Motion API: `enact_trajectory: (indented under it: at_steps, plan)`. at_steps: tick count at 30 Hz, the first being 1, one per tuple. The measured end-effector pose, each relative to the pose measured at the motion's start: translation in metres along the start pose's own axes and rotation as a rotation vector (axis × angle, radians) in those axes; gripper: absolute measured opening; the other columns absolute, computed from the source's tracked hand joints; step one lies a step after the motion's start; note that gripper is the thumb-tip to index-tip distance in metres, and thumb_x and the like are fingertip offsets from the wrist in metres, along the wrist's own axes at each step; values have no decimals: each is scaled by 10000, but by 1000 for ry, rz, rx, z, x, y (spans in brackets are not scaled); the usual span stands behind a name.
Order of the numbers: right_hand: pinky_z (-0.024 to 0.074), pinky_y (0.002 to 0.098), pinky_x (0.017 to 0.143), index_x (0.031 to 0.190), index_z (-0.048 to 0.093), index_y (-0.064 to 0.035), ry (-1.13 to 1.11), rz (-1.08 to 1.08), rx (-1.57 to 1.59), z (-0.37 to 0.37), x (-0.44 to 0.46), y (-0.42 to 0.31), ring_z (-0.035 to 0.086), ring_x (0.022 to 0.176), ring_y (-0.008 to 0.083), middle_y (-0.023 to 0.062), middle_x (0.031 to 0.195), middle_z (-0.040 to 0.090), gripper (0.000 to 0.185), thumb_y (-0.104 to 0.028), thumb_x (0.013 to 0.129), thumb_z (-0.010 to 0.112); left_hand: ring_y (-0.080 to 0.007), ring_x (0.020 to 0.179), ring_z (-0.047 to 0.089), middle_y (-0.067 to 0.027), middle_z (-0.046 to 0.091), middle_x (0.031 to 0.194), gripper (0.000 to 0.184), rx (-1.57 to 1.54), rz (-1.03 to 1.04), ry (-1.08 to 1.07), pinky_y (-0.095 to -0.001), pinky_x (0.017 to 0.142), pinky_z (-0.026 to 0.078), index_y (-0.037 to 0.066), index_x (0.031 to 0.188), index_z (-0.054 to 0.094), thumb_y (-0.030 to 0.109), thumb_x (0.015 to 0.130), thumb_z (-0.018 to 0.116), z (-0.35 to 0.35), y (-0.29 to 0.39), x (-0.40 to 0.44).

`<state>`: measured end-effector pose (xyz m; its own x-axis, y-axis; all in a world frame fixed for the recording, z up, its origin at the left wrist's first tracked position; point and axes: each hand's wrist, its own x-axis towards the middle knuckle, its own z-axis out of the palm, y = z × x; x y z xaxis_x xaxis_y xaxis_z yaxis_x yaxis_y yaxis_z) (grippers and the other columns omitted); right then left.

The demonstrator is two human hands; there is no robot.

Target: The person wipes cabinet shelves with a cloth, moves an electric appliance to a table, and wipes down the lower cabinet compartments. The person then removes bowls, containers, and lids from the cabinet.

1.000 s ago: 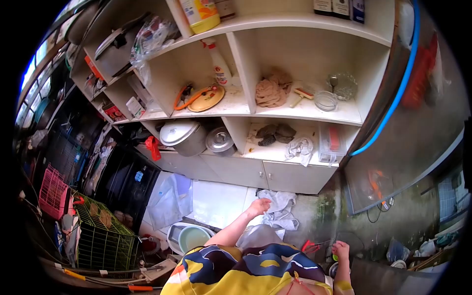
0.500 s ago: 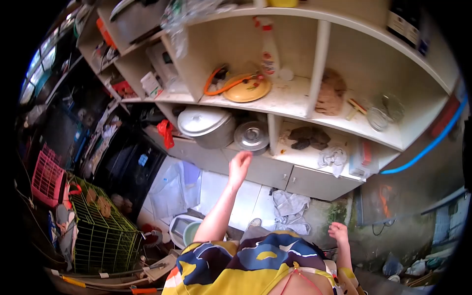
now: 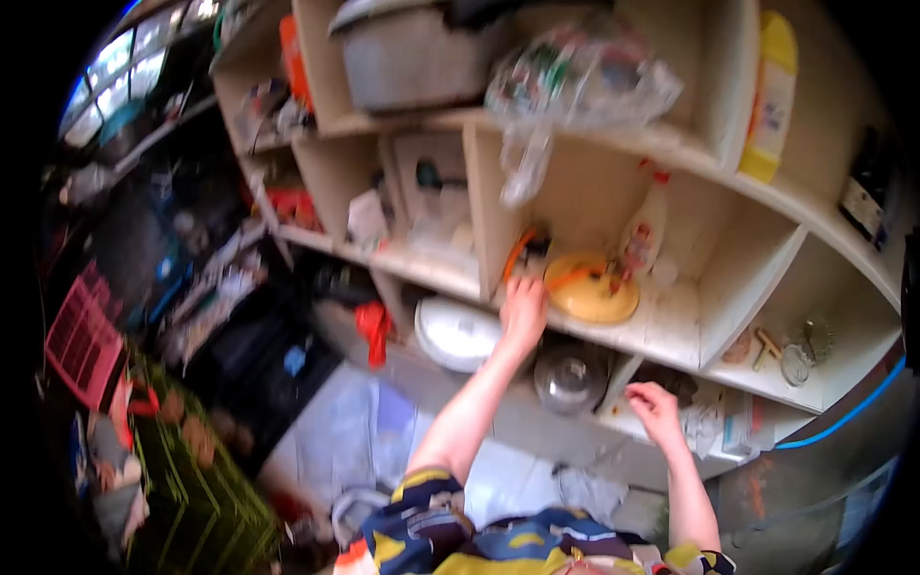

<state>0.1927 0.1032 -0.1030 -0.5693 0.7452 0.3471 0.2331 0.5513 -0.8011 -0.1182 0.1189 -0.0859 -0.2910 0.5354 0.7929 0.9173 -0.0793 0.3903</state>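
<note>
My left hand [image 3: 524,311] is raised at the front edge of the middle shelf, beside an orange hose [image 3: 518,255] and a round yellow lid [image 3: 596,290]. Its fingers are bent and blurred, and whether they touch the hose cannot be told. My right hand [image 3: 657,410] hangs in front of the lower shelf, fingers apart and holding nothing. A spray bottle [image 3: 644,228] with a red top stands behind the yellow lid. Below are a pot with a white-looking lid [image 3: 458,333] and a smaller metal pot [image 3: 569,379].
A large pot [image 3: 412,59] and a clear plastic bag [image 3: 585,81] sit on the upper shelf. Glass dishes [image 3: 795,364] are at the right. At the lower left stand a green wire cage [image 3: 196,498] and a pink basket [image 3: 84,331]. A red bag [image 3: 374,333] hangs by the lower shelf.
The view has turned left and come closer to the shelves. My left hand has risen to the middle shelf by the hose, and my right hand has come up and forward.
</note>
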Motion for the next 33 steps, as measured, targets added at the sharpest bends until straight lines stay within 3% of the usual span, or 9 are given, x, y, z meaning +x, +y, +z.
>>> enact_trajectory:
  at_steps: [5,10,20,21,23,25,26,28,33]
  plan:
    - [483,256,619,965,614,-4,116,-150,-191,28,63,-30,598,720,183,100,903,593,237,-53,733,604,-292,889,525,-79,579,794,42,27,59,-97,-397,735,458,75,771,561,66,736,583,4,-27,16]
    - [446,379,838,979,626,-43,154,-107,-536,41,95,-34,537,983,299,123,977,589,296,-86,687,655,-293,765,568,-73,589,743,70,29,60,-193,-411,653,469,92,734,562,55,691,604,7,-37,25]
    - [459,381,813,913,641,-76,133,-38,-623,60,127,-22,539,954,302,124,968,552,287,-47,630,675,-286,800,580,-107,595,781,63,126,131,-257,-431,642,454,94,752,560,69,699,538,14,-48,31]
    - [460,381,811,895,638,-74,150,-34,-666,58,125,-14,539,946,305,126,959,552,275,-36,624,669,-307,795,575,-113,585,780,55,98,197,-33,-453,646,456,90,751,558,74,710,524,9,-44,33]
    - [465,387,732,770,614,-70,201,-146,-610,58,131,3,546,866,304,121,877,536,159,-15,622,632,-312,768,571,-128,569,768,55,45,87,-270,-438,640,463,82,743,552,87,732,498,17,-52,38]
    - [456,394,701,714,578,-57,183,-105,-671,59,128,2,541,839,298,120,856,530,56,-87,676,606,-308,757,566,-121,569,749,43,-8,99,-219,-437,639,459,96,732,550,87,734,508,19,-49,39]
    - [455,390,708,718,581,-59,177,-124,-662,59,126,1,539,852,294,119,859,526,50,-86,683,603,-304,766,557,-103,566,732,41,52,208,-56,-444,630,450,105,723,547,86,736,513,14,-45,42]
    - [464,385,756,783,597,-61,141,-38,-600,57,124,-12,539,914,284,103,894,531,108,-73,680,627,-263,809,540,-54,570,759,71,115,208,-263,-432,659,405,119,734,541,58,705,564,7,-45,48]
    - [454,373,833,920,600,-74,199,-39,-587,59,121,-18,505,1020,267,79,1000,518,302,-95,642,717,-250,841,537,-34,565,777,124,114,214,-289,-429,704,387,130,780,540,39,712,590,2,-39,63]
